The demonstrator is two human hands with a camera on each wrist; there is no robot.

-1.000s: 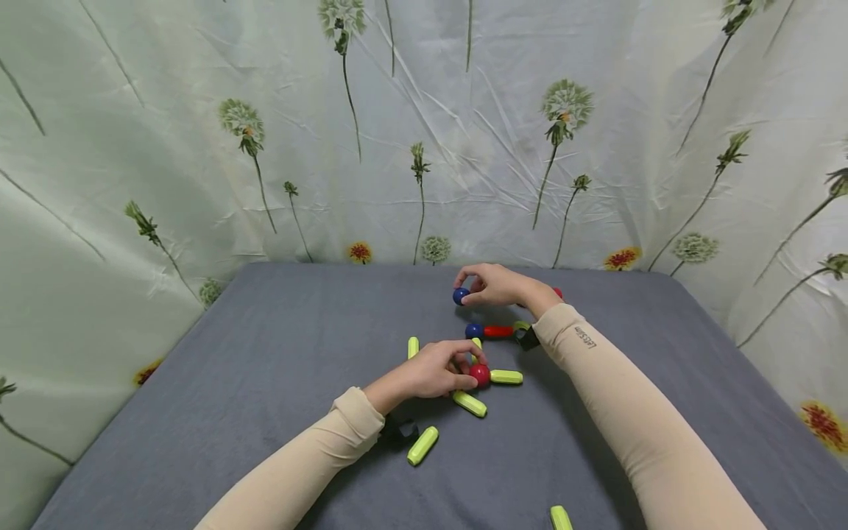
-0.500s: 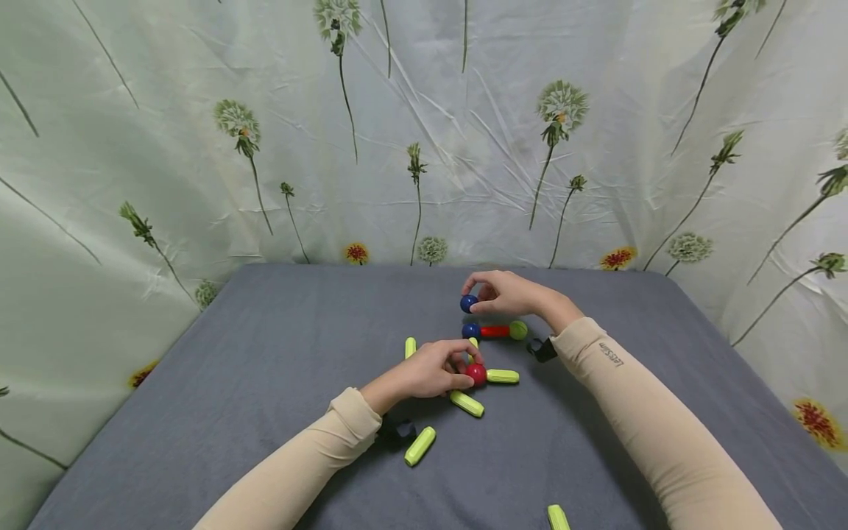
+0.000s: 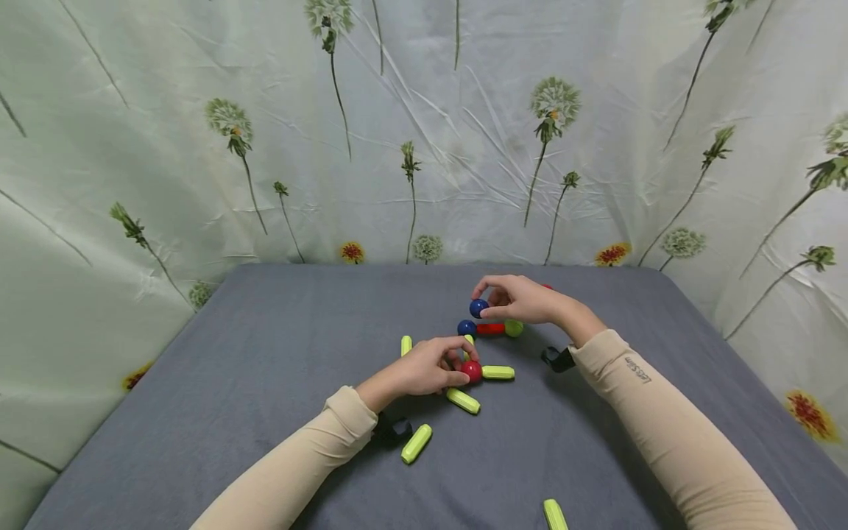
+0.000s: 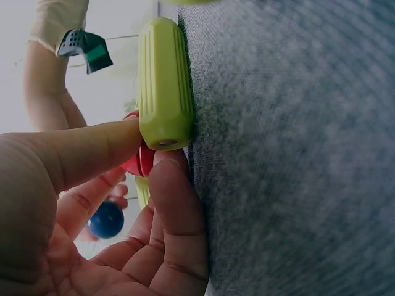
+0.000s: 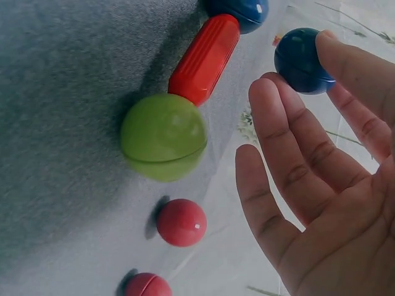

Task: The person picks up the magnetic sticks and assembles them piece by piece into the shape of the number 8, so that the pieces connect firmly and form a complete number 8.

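A: As we compare with the earlier head view, the right hand [image 3: 530, 300] has carried its blue ball [image 3: 478, 308], pinched at the fingertips, rightward to hover just above the red rod [image 3: 491, 328] at frame centre.

B: We log the left hand [image 3: 429, 366] unchanged: fingers clamped on the red ball [image 3: 472, 371], with green rods [image 3: 497, 372] joined to it on the grey cloth [image 3: 265, 353].

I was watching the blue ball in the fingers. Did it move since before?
Yes. The held blue ball has gone right and a little nearer, judged against the red stick lying on the table; it now sits just above that stick's left end.
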